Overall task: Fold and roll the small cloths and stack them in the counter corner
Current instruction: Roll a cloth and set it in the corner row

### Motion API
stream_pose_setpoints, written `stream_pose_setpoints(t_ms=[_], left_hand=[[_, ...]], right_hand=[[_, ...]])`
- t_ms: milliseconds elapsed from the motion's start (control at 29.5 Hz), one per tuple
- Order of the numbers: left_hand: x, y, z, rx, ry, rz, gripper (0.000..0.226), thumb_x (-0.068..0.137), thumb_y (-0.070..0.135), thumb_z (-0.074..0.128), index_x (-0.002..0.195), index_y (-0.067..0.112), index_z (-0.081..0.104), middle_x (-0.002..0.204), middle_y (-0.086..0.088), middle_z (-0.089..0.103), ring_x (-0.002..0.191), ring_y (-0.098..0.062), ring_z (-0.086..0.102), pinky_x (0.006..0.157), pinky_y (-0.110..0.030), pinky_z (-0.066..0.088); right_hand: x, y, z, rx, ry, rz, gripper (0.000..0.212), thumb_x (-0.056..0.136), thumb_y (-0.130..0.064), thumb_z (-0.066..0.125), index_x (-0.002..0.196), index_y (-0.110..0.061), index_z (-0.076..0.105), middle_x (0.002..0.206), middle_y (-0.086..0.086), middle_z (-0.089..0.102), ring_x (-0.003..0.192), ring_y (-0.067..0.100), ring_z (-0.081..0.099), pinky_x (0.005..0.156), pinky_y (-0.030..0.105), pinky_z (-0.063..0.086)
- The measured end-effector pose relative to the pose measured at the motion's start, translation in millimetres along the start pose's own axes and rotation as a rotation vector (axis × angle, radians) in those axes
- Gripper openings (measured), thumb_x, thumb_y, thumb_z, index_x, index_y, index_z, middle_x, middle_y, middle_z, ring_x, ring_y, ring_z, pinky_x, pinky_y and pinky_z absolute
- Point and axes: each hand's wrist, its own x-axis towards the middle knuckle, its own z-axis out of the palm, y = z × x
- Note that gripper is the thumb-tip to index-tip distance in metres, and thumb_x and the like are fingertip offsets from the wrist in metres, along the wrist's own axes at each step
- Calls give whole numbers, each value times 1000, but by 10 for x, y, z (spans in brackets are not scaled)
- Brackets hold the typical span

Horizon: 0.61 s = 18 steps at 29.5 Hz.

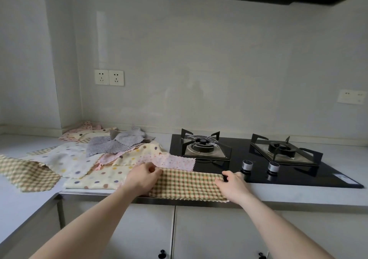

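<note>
Checked cloth [187,184] flat at the counter's [298,194] front edge, just left of the hob [249,159]. Left hand [142,176] pinching its far-left corner, right hand [232,184] gripping the far-right corner. Loose dotted and checked cloths [95,155] heaped toward the corner, unrolled.

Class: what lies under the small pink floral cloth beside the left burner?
The pink floral cloth lies partly on the black hob, partly on a cream dotted cloth. What lies beneath its middle is covered.
</note>
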Motion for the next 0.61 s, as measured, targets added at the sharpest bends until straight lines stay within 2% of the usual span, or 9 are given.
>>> stream_pose_setpoints(t_ms=[102,203,271,339,372,508,542,609], left_hand=[[18,-98,99,-23,48,23,31,92,55,51,96,32,71,94,8,74,84,-13,66,76,-30,54],[37,-115,101,-69,50,57,27,95,49,55,86,29,70,85,12,72,79,-10,65,69,-28,51],[62,-136,106,-169,49,64,25,96,44,58,82,26,70,80,11,71,77,-9,65,66,-27,47],[53,-143,117,-242,50,65,24,96,42,61,81,25,69,77,10,71,76,-10,65,64,-26,45],[48,-151,123,-273,53,61,24,96,41,62,80,24,69,77,9,71,76,-11,65,64,-27,45],[42,-167,129,-355,102,45,20,90,42,70,79,25,71,75,12,74,73,-9,69,64,-26,51],[35,-162,124,-373,110,44,20,89,41,72,79,25,72,74,12,74,72,-8,69,62,-27,53],[29,-157,110,-408,113,39,19,87,40,74,78,24,73,72,13,74,70,-8,69,61,-30,56]], right_hand=[[50,-21,-1,-11,-3,-5,47,92,-44,57,137,-34,54,133,1,43,119,20,58,98,35,52],[22,-35,0,37,28,-16,30,91,-38,61,121,-38,61,122,-1,45,100,14,61,84,29,55],[-1,-37,3,78,58,-19,15,91,-34,65,106,-34,66,116,0,48,90,10,59,63,18,49],[-18,-34,4,119,94,-15,5,89,-30,69,93,-28,70,114,1,53,89,11,59,52,13,39],[-19,-24,12,142,106,-14,3,87,-29,71,89,-27,71,111,1,58,90,12,60,54,14,39],[-63,-68,-20,310,107,64,5,85,-28,72,89,-25,70,95,-4,73,87,16,67,69,32,57],[-70,-86,-42,353,110,80,5,85,-27,71,90,-25,70,94,-4,73,88,17,68,67,33,58],[-78,-148,-97,411,114,86,6,87,-25,69,92,-23,71,96,-4,73,89,14,68,60,28,52]])
